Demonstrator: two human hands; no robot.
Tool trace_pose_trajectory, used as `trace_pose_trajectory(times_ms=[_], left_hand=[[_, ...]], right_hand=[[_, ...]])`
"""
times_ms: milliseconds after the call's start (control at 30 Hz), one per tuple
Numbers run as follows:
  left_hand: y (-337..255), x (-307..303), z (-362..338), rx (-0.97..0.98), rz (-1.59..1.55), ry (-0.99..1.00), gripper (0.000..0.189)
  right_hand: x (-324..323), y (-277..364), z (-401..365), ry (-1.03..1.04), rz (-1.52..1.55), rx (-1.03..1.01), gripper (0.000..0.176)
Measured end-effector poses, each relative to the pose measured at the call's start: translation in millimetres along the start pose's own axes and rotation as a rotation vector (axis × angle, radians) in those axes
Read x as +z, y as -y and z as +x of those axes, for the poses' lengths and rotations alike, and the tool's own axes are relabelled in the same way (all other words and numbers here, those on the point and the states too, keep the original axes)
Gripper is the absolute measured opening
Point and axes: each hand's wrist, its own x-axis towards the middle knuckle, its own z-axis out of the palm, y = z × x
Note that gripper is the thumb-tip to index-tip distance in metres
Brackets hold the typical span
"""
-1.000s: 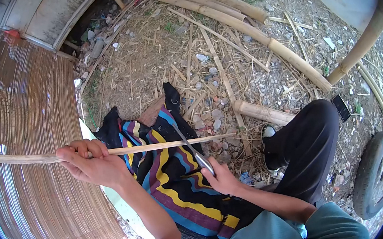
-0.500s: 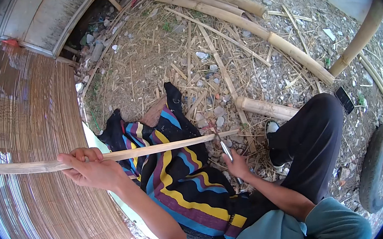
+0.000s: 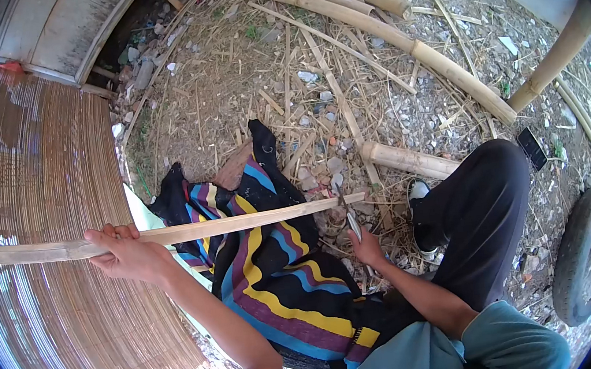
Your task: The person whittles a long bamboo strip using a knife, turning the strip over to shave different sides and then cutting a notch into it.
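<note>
A long pale bamboo strip (image 3: pixel 241 223) stretches sideways across my lap. Fingers and thumb of my left hand (image 3: pixel 129 256) pinch it toward its left end. My right hand (image 3: pixel 369 247), lower right of the strip, is wrapped around the metal handle of a knife (image 3: pixel 353 223). The knife's blade crosses the strip close to its right end. Under the strip, a black cloth with yellow, blue and purple stripes (image 3: pixel 285 281) covers my lap and leg.
Thick bamboo poles (image 3: pixel 364 25) lie at the back, and a shorter bamboo piece (image 3: pixel 410 159) sits near my shoe. On the left is a slatted bamboo screen (image 3: pixel 51 177). A tire (image 3: pixel 588 255) and a dark phone-like object (image 3: pixel 531 148) are at right. Split strips and rubble litter the ground.
The knife and my right hand have shifted slightly right along the strip. My left hand has moved a little left and up, and the strip's left end now shows.
</note>
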Motion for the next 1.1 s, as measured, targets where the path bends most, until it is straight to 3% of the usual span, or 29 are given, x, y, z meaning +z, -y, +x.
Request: trace_pose_trajectory(times_ms=[33, 100, 267, 367, 433, 500, 567, 600, 667, 700, 767, 800, 867, 967, 1000, 1067, 1100], left_hand=[[-0.6, 0.0, -0.4, -0.004, -0.012, 0.004, 0.027], [-3.3, -0.2, -2.6, -0.015, -0.024, 0.010, 0.026], [-3.8, -5.6, 0.4, -0.061, -0.130, 0.079, 0.025], [-8.6, -1.8, -1.8, -0.056, -0.156, 0.063, 0.027], [-10.3, -0.7, -0.3, -0.073, -0.149, 0.029, 0.028], [-10.4, -2.6, 3.2, -0.088, -0.142, -0.004, 0.030], [-10.1, -6.0, 4.9, -0.121, -0.185, 0.043, 0.035], [-10.9, -3.8, 4.4, -0.124, -0.195, 0.049, 0.035], [-14.5, -1.3, 0.7, -0.116, -0.201, 0.049, 0.038], [-16.4, -2.5, -1.1, -0.120, -0.202, 0.045, 0.038], [-18.8, -0.6, -3.4, -0.131, -0.259, 0.093, 0.035], [-19.7, 1.6, -4.2, -0.135, -0.260, 0.095, 0.035], [-21.5, 2.4, -6.8, -0.099, -0.238, 0.091, 0.034], [-21.6, 2.5, -6.1, -0.075, -0.193, 0.094, 0.034], [-19.6, 0.6, -4.8, -0.078, -0.189, 0.094, 0.034], [-16.2, -3.8, -0.8, -0.084, -0.220, 0.126, 0.033], [-16.5, -3.1, -1.2, -0.084, -0.223, 0.127, 0.033]], right_hand=[[-5.7, 4.5, 3.2, 0.050, 0.044, 0.098, 0.040], [0.9, 21.6, -3.2, 0.050, 0.085, 0.086, 0.038], [-0.5, 73.7, -23.9, 0.176, 0.171, -0.257, 0.030], [4.3, 60.2, -18.2, 0.140, 0.185, -0.290, 0.037], [17.7, 18.2, -1.0, 0.079, 0.234, -0.314, 0.038], [30.5, -44.4, 24.0, -0.072, 0.079, -0.114, 0.043], [-18.3, -32.7, 23.7, 0.120, 0.071, 0.186, 0.049], [-20.0, -28.3, 25.5, 0.108, 0.076, 0.186, 0.049], [-18.5, -20.1, 26.3, 0.163, 0.281, 0.407, 0.048], [-15.1, -18.0, 24.0, 0.161, 0.276, 0.407, 0.048], [-4.5, -10.6, 22.8, 0.080, 0.127, 0.121, 0.045], [-3.3, 0.4, 19.5, 0.076, 0.127, 0.125, 0.045], [-10.0, 31.1, 2.6, 0.042, 0.142, -0.186, 0.043], [-12.2, 50.3, 0.2, 0.176, 0.226, -0.103, 0.043], [-11.4, 44.1, 1.3, 0.091, 0.262, -0.192, 0.042], [-5.1, -2.1, 20.0, 0.027, 0.069, -0.075, 0.044], [-15.5, -21.2, 28.2, 0.120, 0.068, 0.168, 0.046]])
